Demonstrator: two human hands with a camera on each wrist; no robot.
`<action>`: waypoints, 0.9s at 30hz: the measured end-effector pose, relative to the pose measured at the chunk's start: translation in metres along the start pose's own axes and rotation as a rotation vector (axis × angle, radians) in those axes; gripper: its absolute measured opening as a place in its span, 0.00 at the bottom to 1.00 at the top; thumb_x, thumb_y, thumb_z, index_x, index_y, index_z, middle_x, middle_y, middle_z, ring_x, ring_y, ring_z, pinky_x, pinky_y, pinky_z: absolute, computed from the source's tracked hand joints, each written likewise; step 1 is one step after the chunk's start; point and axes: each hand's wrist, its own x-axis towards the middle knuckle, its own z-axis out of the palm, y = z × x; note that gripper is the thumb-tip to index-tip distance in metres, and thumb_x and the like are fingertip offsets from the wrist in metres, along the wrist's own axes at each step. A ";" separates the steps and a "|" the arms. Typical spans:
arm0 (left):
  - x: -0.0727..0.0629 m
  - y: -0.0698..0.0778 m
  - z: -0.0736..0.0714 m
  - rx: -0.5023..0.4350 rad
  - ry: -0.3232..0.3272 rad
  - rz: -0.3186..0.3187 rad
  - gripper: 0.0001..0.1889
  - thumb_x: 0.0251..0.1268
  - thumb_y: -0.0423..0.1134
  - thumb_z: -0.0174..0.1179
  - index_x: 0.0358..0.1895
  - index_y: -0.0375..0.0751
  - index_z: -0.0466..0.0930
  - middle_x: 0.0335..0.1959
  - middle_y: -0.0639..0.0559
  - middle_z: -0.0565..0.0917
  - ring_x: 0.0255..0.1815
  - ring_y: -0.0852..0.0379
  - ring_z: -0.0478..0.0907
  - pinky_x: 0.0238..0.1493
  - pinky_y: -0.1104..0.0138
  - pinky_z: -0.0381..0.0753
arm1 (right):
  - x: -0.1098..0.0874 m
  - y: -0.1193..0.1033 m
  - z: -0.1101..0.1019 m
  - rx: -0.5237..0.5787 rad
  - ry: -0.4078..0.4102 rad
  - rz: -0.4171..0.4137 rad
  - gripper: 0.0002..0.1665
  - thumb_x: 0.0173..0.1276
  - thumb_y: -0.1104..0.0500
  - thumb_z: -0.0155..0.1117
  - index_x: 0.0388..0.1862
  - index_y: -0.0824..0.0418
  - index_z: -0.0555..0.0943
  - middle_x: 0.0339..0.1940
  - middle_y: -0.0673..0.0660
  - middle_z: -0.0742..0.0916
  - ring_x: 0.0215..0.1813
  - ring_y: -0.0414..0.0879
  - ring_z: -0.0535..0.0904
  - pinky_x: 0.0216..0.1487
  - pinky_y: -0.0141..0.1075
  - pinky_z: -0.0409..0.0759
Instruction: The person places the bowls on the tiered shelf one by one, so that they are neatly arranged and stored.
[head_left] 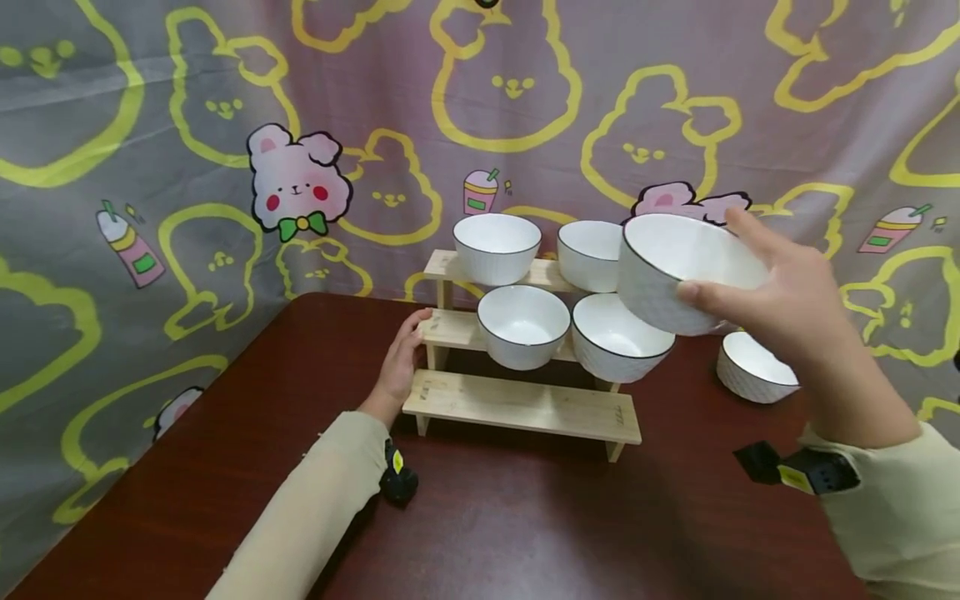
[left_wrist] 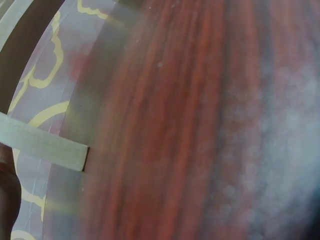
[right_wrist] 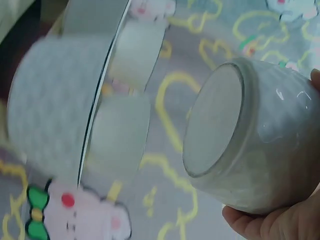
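Note:
My right hand (head_left: 795,292) grips a white bowl (head_left: 656,287) by its side, thumb at the near rim. The bowl hangs in the air at the right of a three-step wooden stand (head_left: 517,402), its textured outside and round base facing the right wrist camera. At the stand's left end, my left hand (head_left: 397,367) holds the edge of the middle step; its thumb is hidden. Two bowls, one left (head_left: 497,248) and one right (head_left: 588,254), are on the top step. The middle step bears a left bowl (head_left: 523,329) and a right bowl (head_left: 621,337).
Another white bowl (head_left: 756,368) is on the dark red table (head_left: 480,525), right of the stand and partly behind my right forearm. A cartoon-printed cloth (head_left: 390,75) hangs behind the table. The lowest step bears no bowl.

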 end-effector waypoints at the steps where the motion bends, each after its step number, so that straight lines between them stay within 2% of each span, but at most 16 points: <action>1: 0.000 0.000 0.000 -0.004 0.000 0.000 0.25 0.71 0.37 0.31 0.67 0.29 0.55 0.69 0.37 0.57 0.54 0.66 0.64 0.55 0.69 0.62 | -0.003 -0.003 0.004 0.020 -0.002 -0.021 0.51 0.50 0.48 0.71 0.72 0.45 0.58 0.72 0.55 0.64 0.64 0.55 0.62 0.43 0.26 0.59; 6: 0.000 -0.003 -0.002 -0.001 -0.001 -0.003 0.24 0.72 0.36 0.31 0.67 0.29 0.55 0.69 0.37 0.57 0.56 0.62 0.64 0.54 0.68 0.62 | -0.015 -0.020 0.028 0.106 -0.014 -0.189 0.52 0.44 0.54 0.74 0.70 0.52 0.63 0.67 0.59 0.71 0.54 0.53 0.70 0.39 0.23 0.63; 9: 0.001 -0.002 -0.003 0.007 0.007 -0.006 0.24 0.71 0.37 0.31 0.68 0.30 0.55 0.69 0.37 0.57 0.58 0.54 0.63 0.55 0.66 0.62 | -0.023 -0.032 0.046 0.152 -0.054 -0.251 0.52 0.42 0.54 0.74 0.70 0.55 0.64 0.66 0.58 0.72 0.54 0.52 0.71 0.40 0.24 0.67; 12: 0.000 0.000 -0.002 0.008 0.008 -0.013 0.25 0.71 0.38 0.32 0.68 0.32 0.55 0.70 0.38 0.57 0.61 0.47 0.60 0.57 0.61 0.60 | -0.031 -0.042 0.065 0.180 -0.101 -0.289 0.54 0.40 0.52 0.75 0.69 0.57 0.65 0.67 0.58 0.71 0.61 0.53 0.69 0.49 0.35 0.71; 16: 0.000 0.000 -0.001 0.010 0.013 -0.029 0.25 0.71 0.37 0.32 0.68 0.32 0.55 0.70 0.39 0.56 0.64 0.46 0.57 0.61 0.57 0.55 | -0.040 -0.045 0.091 0.169 -0.152 -0.353 0.55 0.38 0.50 0.75 0.68 0.60 0.65 0.67 0.62 0.71 0.67 0.55 0.64 0.58 0.53 0.66; 21: 0.000 -0.002 0.000 0.004 0.026 -0.013 0.25 0.69 0.35 0.32 0.67 0.29 0.56 0.70 0.37 0.57 0.67 0.47 0.55 0.63 0.59 0.52 | -0.055 -0.043 0.120 0.164 -0.161 -0.429 0.56 0.36 0.46 0.74 0.67 0.62 0.67 0.66 0.62 0.71 0.68 0.57 0.64 0.59 0.56 0.65; 27: 0.000 -0.001 0.000 0.038 0.026 0.014 0.25 0.69 0.35 0.32 0.66 0.27 0.56 0.69 0.35 0.57 0.68 0.44 0.52 0.66 0.55 0.49 | -0.069 -0.040 0.153 0.236 -0.142 -0.488 0.58 0.35 0.40 0.74 0.65 0.66 0.68 0.63 0.66 0.73 0.64 0.60 0.68 0.54 0.58 0.69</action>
